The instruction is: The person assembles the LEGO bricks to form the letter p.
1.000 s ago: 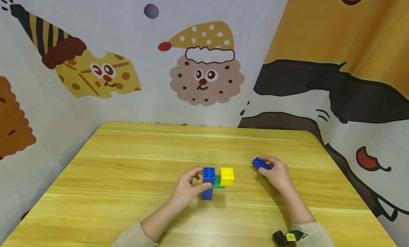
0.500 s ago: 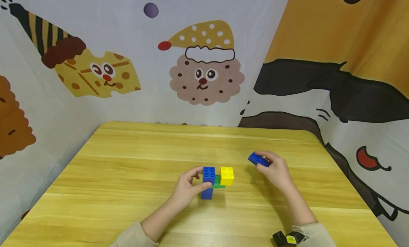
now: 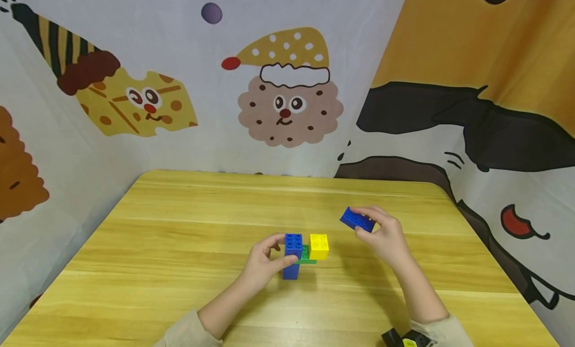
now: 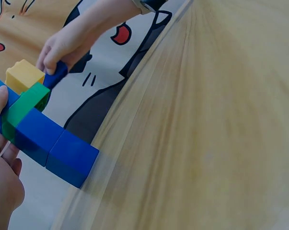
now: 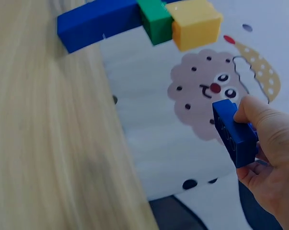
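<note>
A small tower of toy building bricks stands upright on the table. At its base, two blue bricks (image 4: 70, 158) are stacked. Across them lies a green brick (image 3: 306, 260), jutting out to the right. On top sit a blue brick (image 3: 294, 244) at the left end and a yellow brick (image 3: 319, 246) at the right end. My left hand (image 3: 266, 263) grips the tower at the upper blue brick, thumb in front and fingers behind. Up and to the right of it, my right hand (image 3: 390, 239) pinches a longer blue brick (image 5: 234, 133) by one end, tilted above the table.
The wooden table (image 3: 188, 212) reaches back to a cloth wall (image 3: 179, 17) printed with cartoon figures. A black device (image 3: 406, 338) with a yellow label sits at the right wrist, by the sleeve.
My right hand has lifted the longer blue brick and carried it a little to the left, turning it to show more of its top. The left hand and the tower stay put.
</note>
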The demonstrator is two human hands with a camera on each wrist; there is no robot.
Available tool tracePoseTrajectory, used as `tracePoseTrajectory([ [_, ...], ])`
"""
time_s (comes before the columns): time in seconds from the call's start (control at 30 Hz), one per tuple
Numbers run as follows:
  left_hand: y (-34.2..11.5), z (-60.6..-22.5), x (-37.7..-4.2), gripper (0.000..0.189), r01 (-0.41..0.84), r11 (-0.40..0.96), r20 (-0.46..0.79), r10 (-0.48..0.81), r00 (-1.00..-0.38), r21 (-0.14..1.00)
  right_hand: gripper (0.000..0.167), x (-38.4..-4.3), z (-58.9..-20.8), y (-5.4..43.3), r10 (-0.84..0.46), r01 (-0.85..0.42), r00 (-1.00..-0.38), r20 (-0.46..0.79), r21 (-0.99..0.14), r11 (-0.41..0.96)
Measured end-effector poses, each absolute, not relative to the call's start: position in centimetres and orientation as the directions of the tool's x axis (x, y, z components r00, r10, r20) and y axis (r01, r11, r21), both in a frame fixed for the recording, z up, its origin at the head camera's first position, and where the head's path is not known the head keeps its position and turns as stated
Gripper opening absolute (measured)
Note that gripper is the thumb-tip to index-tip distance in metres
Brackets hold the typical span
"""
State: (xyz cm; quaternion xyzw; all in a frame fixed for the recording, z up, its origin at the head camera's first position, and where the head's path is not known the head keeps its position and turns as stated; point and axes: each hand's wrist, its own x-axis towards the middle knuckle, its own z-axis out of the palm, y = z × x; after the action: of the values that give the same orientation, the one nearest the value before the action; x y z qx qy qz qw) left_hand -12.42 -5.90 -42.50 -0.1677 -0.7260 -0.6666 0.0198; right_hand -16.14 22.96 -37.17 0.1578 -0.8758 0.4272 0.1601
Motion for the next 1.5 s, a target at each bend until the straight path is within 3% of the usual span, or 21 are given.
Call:
tracePoseTrajectory([
  [0.9,-5.9,-42.4,-12.6,0.037,0.217,0.076,0.198,0.209,-0.958,0.973,0.044,-12.8,-33.6,19.6,-0.255,-0.595,-0.801,0.542,-0.675,0.436],
  [1.27,-5.9,-42.3,-12.3,0.037,0.262,0.043,0.248,0.206,-0.947,0.964,0.046,-12.7,-33.3,18.2,-0.343,-0.711,-0.702,0.624,-0.587,0.388],
  [1.5,-5.9,-42.4,-12.4,0.035,0.267,0.057,0.249,0.215,-0.944,0.962,0.044,-12.8,-33.2,17.2,-0.384,-0.741,-0.672,0.633,-0.587,0.327],
])
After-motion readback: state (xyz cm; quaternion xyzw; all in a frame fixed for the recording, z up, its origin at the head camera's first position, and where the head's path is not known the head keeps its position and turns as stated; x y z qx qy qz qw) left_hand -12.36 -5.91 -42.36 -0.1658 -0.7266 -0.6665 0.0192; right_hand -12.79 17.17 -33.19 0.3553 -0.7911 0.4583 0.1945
